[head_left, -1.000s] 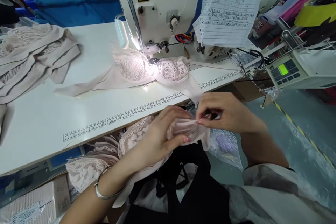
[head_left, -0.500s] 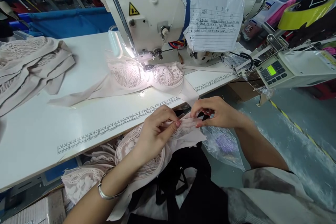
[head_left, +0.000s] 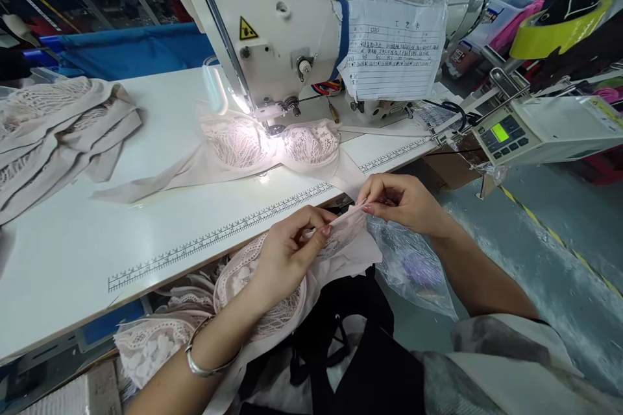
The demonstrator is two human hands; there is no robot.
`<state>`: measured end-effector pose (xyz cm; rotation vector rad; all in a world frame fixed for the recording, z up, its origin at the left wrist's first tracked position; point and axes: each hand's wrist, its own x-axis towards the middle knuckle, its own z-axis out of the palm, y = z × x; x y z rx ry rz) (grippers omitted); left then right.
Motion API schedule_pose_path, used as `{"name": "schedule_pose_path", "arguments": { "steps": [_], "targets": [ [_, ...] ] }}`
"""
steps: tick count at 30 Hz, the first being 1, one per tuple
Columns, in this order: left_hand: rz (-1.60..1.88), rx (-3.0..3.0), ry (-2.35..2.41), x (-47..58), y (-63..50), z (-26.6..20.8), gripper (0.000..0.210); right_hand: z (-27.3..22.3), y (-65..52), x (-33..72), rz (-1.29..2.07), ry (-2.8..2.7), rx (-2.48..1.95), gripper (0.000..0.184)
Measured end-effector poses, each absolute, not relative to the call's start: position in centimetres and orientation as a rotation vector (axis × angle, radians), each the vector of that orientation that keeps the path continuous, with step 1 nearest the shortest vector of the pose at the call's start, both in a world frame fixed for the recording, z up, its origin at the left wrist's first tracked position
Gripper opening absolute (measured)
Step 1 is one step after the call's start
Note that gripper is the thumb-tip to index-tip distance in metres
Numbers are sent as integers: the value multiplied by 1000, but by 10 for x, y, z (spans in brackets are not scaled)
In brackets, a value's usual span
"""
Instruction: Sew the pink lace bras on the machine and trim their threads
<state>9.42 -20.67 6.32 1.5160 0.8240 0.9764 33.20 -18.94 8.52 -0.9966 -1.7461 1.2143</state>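
Observation:
Over my lap, just off the table's front edge, lies a pale pink lace bra [head_left: 348,243]. My left hand [head_left: 292,249] pinches its upper edge between thumb and fingers. At the right end of that edge, my right hand [head_left: 396,204] grips the fabric with thumb and fingertips, the edge stretched between both hands. A second lace bra [head_left: 311,144] rests on the table beneath the sewing machine's [head_left: 277,45] lit needle area, its right wing hanging toward my right hand. More lace pieces [head_left: 160,337] are bunched below the table edge, left of my left forearm.
A stack of pink bras [head_left: 63,136] covers the left of the white table [head_left: 146,233], which has a printed ruler [head_left: 219,240] along its front. The control box [head_left: 511,133] juts out at right. A clear plastic bag [head_left: 418,269] hangs below my right hand.
My right hand has closed its pinch on the fabric's end, and the edge is now drawn straighter. My left hand has shifted slightly down. The bra under the machine stays put.

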Motion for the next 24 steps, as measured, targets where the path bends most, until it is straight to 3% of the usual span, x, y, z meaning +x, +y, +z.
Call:
{"name": "schedule_pose_path", "arguments": {
  "steps": [7, 10, 12, 16, 18, 24],
  "targets": [
    [923, 1431, 862, 98, -203, 70, 23, 84, -194, 323, 1196, -1646, -1029, 28],
    [849, 1526, 917, 102, -201, 74, 8, 88, -198, 317, 1177, -1635, -1062, 28],
    [830, 1668, 972, 107, -201, 75, 20, 90, -201, 312, 1164, -1661, -1098, 29],
    [942, 1792, 1097, 114, -201, 72, 7, 93, -206, 305, 1131, -1742, -1124, 24],
    [929, 1702, 1098, 115, -200, 71, 14, 93, -206, 307, 1076, -1740, -1139, 21],
    [863, 1370, 1011, 112, -196, 73, 21, 83, -201, 320, 1085, -1747, -1162, 48]
  ]
}}
